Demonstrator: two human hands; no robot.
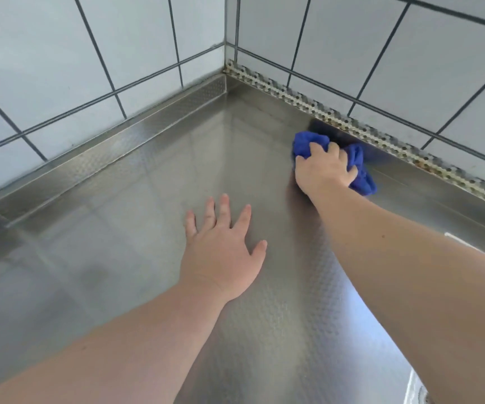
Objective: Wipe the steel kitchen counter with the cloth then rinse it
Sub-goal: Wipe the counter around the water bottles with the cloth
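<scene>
The steel counter (pixel 124 228) fills most of the view and runs into a tiled corner. My right hand (pixel 323 169) grips a bunched blue cloth (pixel 358 167) and holds it down on the counter close to the right-hand back edge. Parts of the cloth stick out above my fingers and to the right of my palm. My left hand (pixel 221 252) lies flat on the counter with its fingers spread, nearer to me and to the left of the cloth. It holds nothing.
Light tiled walls (pixel 89 53) rise on the left and right and meet at the corner. A perforated metal strip (pixel 352 126) runs along the right wall's foot. A raised steel lip (pixel 119 135) borders the left wall. The counter's front edge shows at bottom right.
</scene>
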